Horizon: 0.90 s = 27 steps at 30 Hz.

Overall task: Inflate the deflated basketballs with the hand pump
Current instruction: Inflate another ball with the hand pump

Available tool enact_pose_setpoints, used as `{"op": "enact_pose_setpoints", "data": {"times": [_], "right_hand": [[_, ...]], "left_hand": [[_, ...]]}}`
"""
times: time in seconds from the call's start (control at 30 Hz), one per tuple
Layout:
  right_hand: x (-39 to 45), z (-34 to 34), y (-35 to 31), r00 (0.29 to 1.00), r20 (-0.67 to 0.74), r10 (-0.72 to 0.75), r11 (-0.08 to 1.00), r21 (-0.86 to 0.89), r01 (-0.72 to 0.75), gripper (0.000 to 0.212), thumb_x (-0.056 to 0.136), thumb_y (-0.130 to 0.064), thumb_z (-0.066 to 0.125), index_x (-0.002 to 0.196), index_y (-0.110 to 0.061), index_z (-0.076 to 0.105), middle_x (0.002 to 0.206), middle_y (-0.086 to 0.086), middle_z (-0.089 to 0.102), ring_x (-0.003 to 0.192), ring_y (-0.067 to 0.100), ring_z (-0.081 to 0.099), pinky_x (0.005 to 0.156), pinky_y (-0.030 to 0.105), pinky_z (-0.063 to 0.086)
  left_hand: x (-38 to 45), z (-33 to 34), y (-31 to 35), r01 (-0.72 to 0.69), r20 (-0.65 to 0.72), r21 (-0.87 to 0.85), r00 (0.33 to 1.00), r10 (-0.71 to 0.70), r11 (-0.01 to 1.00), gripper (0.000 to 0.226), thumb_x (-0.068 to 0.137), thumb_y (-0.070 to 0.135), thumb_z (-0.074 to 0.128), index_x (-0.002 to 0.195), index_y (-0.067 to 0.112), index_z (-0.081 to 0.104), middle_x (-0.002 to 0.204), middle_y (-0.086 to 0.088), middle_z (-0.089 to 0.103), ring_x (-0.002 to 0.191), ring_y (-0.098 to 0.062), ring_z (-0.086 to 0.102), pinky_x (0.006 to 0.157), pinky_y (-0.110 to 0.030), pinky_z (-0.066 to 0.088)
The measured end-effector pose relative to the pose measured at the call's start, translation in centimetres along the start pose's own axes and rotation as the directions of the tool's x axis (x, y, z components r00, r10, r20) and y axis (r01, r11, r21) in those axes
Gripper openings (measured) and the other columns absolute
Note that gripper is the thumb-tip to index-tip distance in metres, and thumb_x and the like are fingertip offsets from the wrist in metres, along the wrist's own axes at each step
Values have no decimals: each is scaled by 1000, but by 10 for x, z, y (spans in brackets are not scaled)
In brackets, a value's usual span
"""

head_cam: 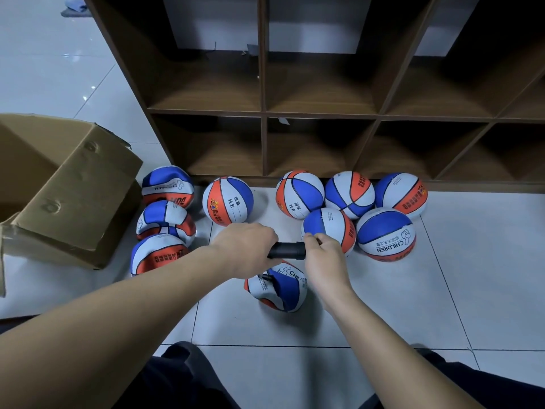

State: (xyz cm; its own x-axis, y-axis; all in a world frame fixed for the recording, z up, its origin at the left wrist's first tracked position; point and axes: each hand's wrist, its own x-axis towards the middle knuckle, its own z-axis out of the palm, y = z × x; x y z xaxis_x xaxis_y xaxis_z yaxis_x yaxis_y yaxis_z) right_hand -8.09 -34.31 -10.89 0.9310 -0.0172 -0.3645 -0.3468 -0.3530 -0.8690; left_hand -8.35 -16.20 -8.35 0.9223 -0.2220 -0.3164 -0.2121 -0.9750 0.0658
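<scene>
A black hand pump lies level between my hands above the floor. My left hand grips its barrel. My right hand is closed on the handle end. Right below them a crumpled deflated ball, blue, white and orange, rests on the tiles with a black hose or needle at its top left. Three more flat balls are stacked on the left. Several round, full balls sit along the foot of the shelf, one apart from the rest.
A brown shelf unit with open, dark cubbies stands behind the balls. An open cardboard box sits at the left on the white tiled floor. My dark-trousered knees are at the bottom edge.
</scene>
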Motion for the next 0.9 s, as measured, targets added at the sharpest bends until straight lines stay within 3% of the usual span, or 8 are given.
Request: {"op": "enact_pose_setpoints", "data": {"times": [0.17, 0.33, 0.5, 0.6, 0.77, 0.9], "right_hand": [[13, -12, 3, 999, -26, 36, 999, 0, -36, 36, 103, -24, 54, 71, -17, 39, 62, 0, 37, 60, 20, 35, 56, 28, 33], [29, -52, 10, 970, -168, 178, 962, 236, -136, 36, 96, -19, 61, 70, -22, 36, 59, -3, 29, 57, 19, 23, 51, 29, 21], [29, -60, 11, 964, -184, 193, 938, 324, -126, 42, 102, -18, 63, 66, -21, 42, 51, -12, 36, 48, 14, 28, 43, 23, 26], [28, -52, 12, 963, -226, 147, 959, 270, -83, 40, 101, -18, 60, 66, -18, 40, 52, -12, 38, 52, 15, 32, 47, 25, 30], [23, -35, 11, 972, -229, 61, 985, 170, -22, 35, 97, -29, 55, 93, 7, 56, 75, 17, 50, 69, 22, 46, 65, 36, 42], [19, -26, 11, 979, -200, 31, 994, 111, -9, 36, 104, -24, 53, 73, -12, 42, 58, -7, 41, 55, 13, 36, 59, 32, 34]], "left_hand": [[2, 1, -4, 13, 17, -41, 1000, -13, 999, 33, 99, 56, 61, 80, 30, 53, 73, 5, 59, 68, -17, 59, 58, -33, 47], [2, -2, -21, 62, 97, -72, 994, -55, 995, 38, 97, 55, 63, 73, 28, 51, 72, 5, 58, 64, -16, 54, 60, -33, 48], [3, -8, -23, 57, 106, -73, 993, -49, 996, 34, 98, 55, 63, 77, 30, 53, 74, 5, 58, 67, -15, 55, 61, -32, 47], [3, -8, -24, 49, 75, -41, 996, -46, 998, 29, 99, 53, 62, 83, 31, 55, 75, 6, 58, 68, -13, 55, 61, -31, 47], [2, -1, -27, 55, 70, -42, 996, -52, 998, 35, 99, 50, 61, 73, 30, 48, 74, 6, 58, 65, -12, 53, 58, -30, 41], [1, -1, -26, 42, 75, -39, 996, -39, 998, 28, 99, 50, 61, 81, 30, 55, 76, 6, 60, 68, -14, 57, 60, -31, 46]]}}
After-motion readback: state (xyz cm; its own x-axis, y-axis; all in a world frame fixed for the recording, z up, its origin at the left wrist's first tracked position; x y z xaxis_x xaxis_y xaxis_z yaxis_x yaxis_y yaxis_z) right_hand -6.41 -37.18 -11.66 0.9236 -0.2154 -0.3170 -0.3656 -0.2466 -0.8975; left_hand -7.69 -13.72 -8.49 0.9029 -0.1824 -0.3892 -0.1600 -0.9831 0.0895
